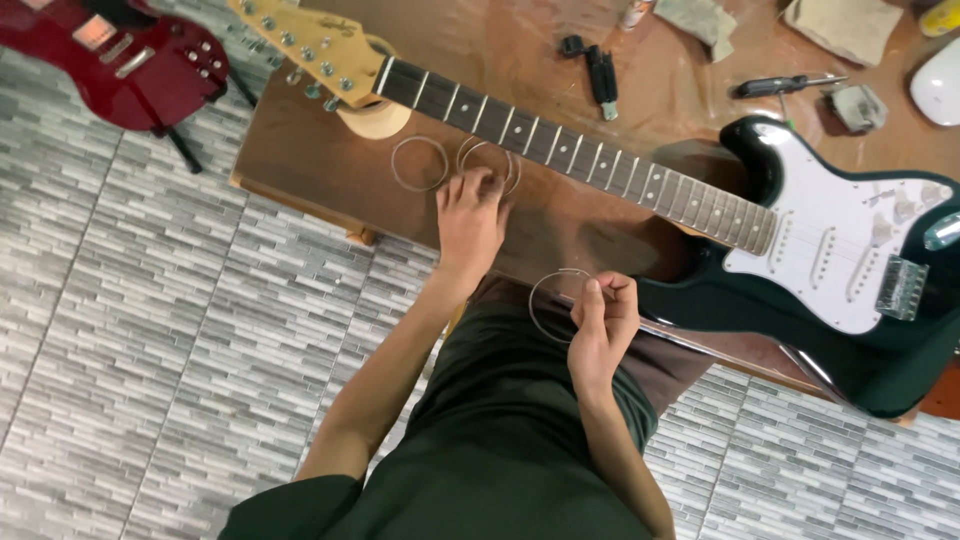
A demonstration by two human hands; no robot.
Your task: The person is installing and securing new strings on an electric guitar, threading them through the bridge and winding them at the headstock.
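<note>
A black electric guitar (800, 300) with a white pickguard lies across a brown wooden table (300, 160), its dark fretboard (560, 145) running to a pale headstock (310, 45) at the upper left. My left hand (470, 220) rests fingers-down on the table over a coiled guitar string (512, 172) just below the neck. Another coiled string (420, 163) lies to its left. My right hand (603, 320) pinches a third coiled string (545, 300) above my lap, at the table's near edge.
A red electric guitar (120, 60) stands on a stand at the upper left over a grey tiled floor (150, 350). On the far table lie a black tool (600, 75), a screwdriver (785, 85), cloths (845, 25) and a white object (940, 85).
</note>
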